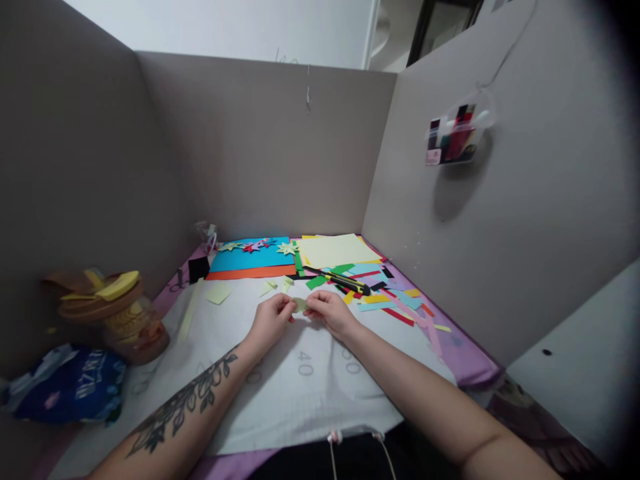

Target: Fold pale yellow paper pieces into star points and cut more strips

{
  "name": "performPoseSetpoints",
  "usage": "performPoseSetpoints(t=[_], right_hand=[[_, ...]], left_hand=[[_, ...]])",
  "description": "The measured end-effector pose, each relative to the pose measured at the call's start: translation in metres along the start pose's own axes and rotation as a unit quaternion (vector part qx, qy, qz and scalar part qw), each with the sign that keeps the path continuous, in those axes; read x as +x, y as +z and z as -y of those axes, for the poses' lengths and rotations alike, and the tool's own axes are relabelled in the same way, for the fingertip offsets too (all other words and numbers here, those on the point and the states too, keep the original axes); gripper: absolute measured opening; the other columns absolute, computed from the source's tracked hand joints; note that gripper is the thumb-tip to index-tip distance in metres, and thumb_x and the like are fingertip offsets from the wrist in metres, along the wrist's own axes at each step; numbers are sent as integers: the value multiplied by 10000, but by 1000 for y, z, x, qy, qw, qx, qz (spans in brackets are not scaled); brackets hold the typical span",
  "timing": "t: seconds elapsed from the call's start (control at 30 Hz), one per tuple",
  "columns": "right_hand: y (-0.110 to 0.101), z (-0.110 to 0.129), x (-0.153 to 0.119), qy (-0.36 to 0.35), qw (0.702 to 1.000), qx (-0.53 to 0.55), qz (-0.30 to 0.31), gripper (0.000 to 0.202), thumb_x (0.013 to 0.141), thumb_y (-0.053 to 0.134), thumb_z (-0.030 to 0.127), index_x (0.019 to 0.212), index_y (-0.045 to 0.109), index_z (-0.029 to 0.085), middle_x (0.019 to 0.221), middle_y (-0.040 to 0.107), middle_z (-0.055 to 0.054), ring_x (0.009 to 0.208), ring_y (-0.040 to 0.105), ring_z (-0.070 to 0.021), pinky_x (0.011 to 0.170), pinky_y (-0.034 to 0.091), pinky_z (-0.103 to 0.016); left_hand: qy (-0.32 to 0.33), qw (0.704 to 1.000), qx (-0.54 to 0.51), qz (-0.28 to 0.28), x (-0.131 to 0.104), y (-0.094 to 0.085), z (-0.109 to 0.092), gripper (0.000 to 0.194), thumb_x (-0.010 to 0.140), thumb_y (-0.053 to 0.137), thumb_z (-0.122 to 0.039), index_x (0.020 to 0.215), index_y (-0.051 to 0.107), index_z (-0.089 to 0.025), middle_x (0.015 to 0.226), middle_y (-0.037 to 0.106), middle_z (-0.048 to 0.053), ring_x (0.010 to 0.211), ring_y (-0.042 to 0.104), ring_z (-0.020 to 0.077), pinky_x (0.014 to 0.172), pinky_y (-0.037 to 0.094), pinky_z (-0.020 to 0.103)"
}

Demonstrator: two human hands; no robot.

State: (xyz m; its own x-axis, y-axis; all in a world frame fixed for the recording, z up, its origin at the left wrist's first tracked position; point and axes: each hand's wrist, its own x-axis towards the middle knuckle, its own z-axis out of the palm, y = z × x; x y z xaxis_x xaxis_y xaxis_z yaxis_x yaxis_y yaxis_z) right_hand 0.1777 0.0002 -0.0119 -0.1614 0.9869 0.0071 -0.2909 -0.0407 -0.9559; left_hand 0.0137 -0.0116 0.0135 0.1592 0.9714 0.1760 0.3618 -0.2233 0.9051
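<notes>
A small pale green piece of paper point(300, 305) is pinched between both my hands above the white sheet. My left hand point(273, 316) grips its left side with closed fingers, and my right hand point(330, 311) holds the right side the same way. Much of the paper is hidden by my fingers. Just beyond lie two small folded pale green pieces, one of them a folded paper point(268, 287). A flat pale green paper square point(219, 293) rests further left. Behind my right hand lies a yellow and black utility knife point(345, 283).
Coloured paper strips point(395, 300) are scattered at the right. Paper stars point(287, 249) lie by a blue sheet point(225, 261) at the back. A lidded jar point(135, 327) and a blue packet point(70, 387) stand left. Grey panels point(270, 153) surround the table.
</notes>
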Motion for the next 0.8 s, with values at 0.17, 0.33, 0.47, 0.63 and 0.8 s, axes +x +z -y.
performPoseSetpoints(t=[0.17, 0.33, 0.47, 0.63, 0.8], right_hand=[[-1, 2, -3, -59, 994, -90, 20, 185, 689, 677, 327, 690, 625, 150, 564, 625, 6, 490, 535, -88, 522, 422, -207], [-4, 2, -4, -80, 987, -139, 35, 169, 691, 660, 314, 676, 630, 148, 559, 607, 8, 500, 527, -100, 515, 419, -219], [-7, 5, -4, -90, 979, -182, 32, 143, 701, 633, 296, 677, 631, 155, 541, 581, 21, 496, 517, -99, 502, 403, -212], [-11, 7, -5, -124, 962, -239, 46, 102, 709, 611, 252, 678, 632, 158, 594, 593, 15, 548, 524, -106, 531, 396, -216], [-12, 6, -6, -167, 948, -268, 46, 70, 713, 602, 223, 691, 631, 163, 660, 600, 11, 620, 524, -111, 586, 402, -220]], left_hand=[[-21, 1000, 0, 18, -2, 2, -2, 192, 751, 521, -326, 748, 611, -157, 541, 599, -11, 440, 477, 107, 442, 342, 205], [-13, 999, -6, 47, -5, 1, -5, 194, 748, 518, -304, 753, 632, -147, 560, 614, -4, 456, 476, 102, 456, 359, 198], [-2, 996, -22, 91, -5, -1, -5, 278, 790, 502, -379, 762, 650, -146, 615, 639, 15, 500, 511, 110, 489, 399, 205], [-3, 992, -39, 116, -5, -1, -3, 328, 802, 500, -421, 786, 665, -138, 662, 653, 34, 584, 566, 135, 542, 443, 220], [-17, 992, -38, 120, -3, -1, -1, 304, 764, 557, -420, 784, 658, -133, 655, 656, 31, 580, 567, 136, 554, 449, 226]])
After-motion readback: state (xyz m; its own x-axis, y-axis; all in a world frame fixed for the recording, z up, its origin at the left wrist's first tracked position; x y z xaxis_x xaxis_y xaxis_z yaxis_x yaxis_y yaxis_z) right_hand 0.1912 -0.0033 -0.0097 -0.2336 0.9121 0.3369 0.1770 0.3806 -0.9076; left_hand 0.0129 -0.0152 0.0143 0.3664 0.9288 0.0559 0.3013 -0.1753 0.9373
